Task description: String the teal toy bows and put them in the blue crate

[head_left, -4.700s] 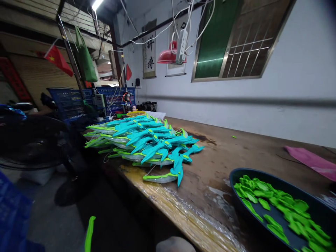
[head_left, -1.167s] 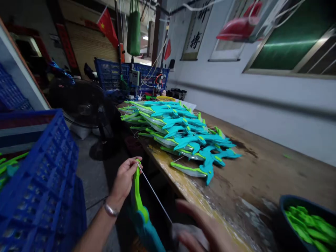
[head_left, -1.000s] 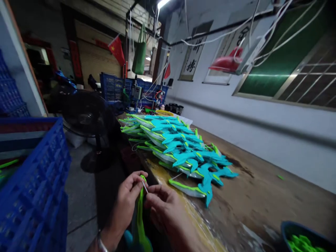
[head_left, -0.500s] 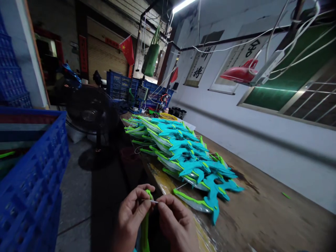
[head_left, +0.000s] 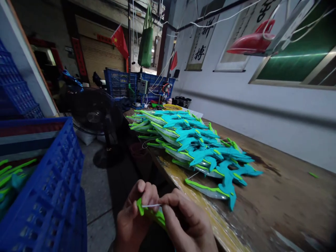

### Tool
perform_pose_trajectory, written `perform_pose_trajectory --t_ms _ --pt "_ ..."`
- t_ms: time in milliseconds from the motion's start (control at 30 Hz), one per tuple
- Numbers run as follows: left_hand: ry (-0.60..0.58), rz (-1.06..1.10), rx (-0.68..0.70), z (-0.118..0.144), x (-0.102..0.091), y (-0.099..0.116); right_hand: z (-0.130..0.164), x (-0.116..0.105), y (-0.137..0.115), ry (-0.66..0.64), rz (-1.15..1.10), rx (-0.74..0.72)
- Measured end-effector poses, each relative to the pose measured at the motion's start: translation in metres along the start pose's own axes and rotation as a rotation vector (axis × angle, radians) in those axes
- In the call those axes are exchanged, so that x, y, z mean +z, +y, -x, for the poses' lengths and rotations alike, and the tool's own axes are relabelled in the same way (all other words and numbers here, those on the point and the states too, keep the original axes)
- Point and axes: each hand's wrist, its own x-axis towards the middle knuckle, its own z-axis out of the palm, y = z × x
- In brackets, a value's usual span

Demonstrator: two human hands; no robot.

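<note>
my left hand (head_left: 132, 218) pinches the tip of a bright green curved plastic bow limb (head_left: 152, 214), thumb and fingers closed on it at the near bottom of the scene, just left of the table edge. my right hand (head_left: 187, 224) is closed narrow on a thin white string (head_left: 151, 205), pulled taut across to that green tip. the limb is glossy lime, narrow and bent, and most of it is hidden behind my fingers. i count one limb and one string in my grip.

to the right and farther off, a heap of teal and green plastic toy bows (head_left: 194, 147) lies on the long brown wooden table (head_left: 275, 196); too many overlap to count. one blue slotted plastic crate (head_left: 49, 196) stands near left, and one black floor fan (head_left: 96, 117) stands beyond it.
</note>
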Motion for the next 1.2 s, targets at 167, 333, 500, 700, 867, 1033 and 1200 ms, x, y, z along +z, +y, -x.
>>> perform_pose_trajectory --t_ms 167,333,500,700,867,1033,1200 --pt "-0.036 0.108 0.032 -0.0034 -0.0024 0.0006 0.0029 -0.0030 0.0033 -0.003 0.134 -0.135" --pt "-0.054 0.155 0.024 -0.0040 0.0005 0.0012 -0.0012 -0.0046 0.0053 -0.141 0.189 -0.290" --pt "-0.084 0.175 0.022 -0.0042 0.0049 0.0013 -0.0051 -0.0064 0.0012 -0.174 0.201 -0.328" --pt "-0.101 0.194 0.016 -0.0037 0.0055 0.0017 -0.0038 -0.0061 -0.0010 -0.201 0.188 -0.297" --pt "-0.118 0.193 0.010 -0.0031 0.0037 0.0009 -0.0002 -0.0073 0.0015 -0.218 0.170 -0.251" --pt "-0.120 0.197 0.001 -0.0021 0.0041 0.0014 0.0010 -0.0071 0.0009 -0.246 0.167 -0.186" --pt "-0.112 0.196 -0.004 -0.0017 0.0049 -0.0004 -0.0006 -0.0041 -0.0026 -0.228 0.154 -0.127"
